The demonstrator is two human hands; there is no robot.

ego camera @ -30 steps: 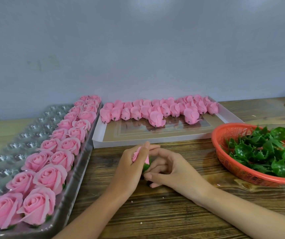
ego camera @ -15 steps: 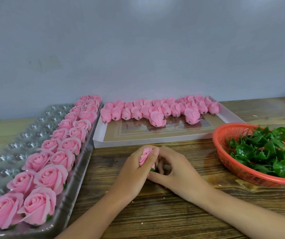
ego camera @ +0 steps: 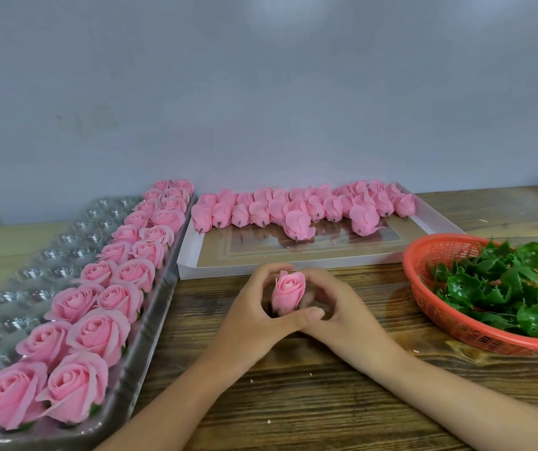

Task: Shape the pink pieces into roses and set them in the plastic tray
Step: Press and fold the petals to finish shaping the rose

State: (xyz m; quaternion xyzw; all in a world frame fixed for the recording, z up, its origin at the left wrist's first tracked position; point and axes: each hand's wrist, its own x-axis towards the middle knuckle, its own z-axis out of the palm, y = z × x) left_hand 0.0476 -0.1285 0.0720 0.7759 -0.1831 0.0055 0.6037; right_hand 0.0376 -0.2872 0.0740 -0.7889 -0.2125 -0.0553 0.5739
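At nine o'clock lay the plastic tray point(ego camera: 27, 271), a clear sheet of round cups running from the near edge back toward the wall. Its left columns of cups showed bare and shiny; its two right-hand columns held finished roses point(ego camera: 98, 323), open-faced and pink, packed touching one another from seven o'clock up to about eleven. Green showed under the nearest blooms.

Just right of the tray's far end, at twelve o'clock, sat a shallow white box point(ego camera: 309, 265) with a brown floor. Along its far side the unshaped pink pieces point(ego camera: 293, 206) lay on their sides in a crowded row, dark stub ends pointing toward the person; two of them sat a little forward of the rest.

At the centre of the wooden table point(ego camera: 293, 402), just in front of the box, both hands met around one pink rosebud point(ego camera: 288, 292), held upright with its tight spiral facing the camera. The left hand point(ego camera: 248, 323) curled round the bud's left side, forefinger arched over the top and thumb crossing below it. The right hand point(ego camera: 339, 317) cupped the right side, fingers bent in behind the petals, its thumb lying against the left thumb. Both hands were closed on the bud; its base was hidden by the thumbs.

At three o'clock stood an orange mesh basket point(ego camera: 436, 307), heaped with glossy green leaf pieces point(ego camera: 501, 288), well apart from the hands.
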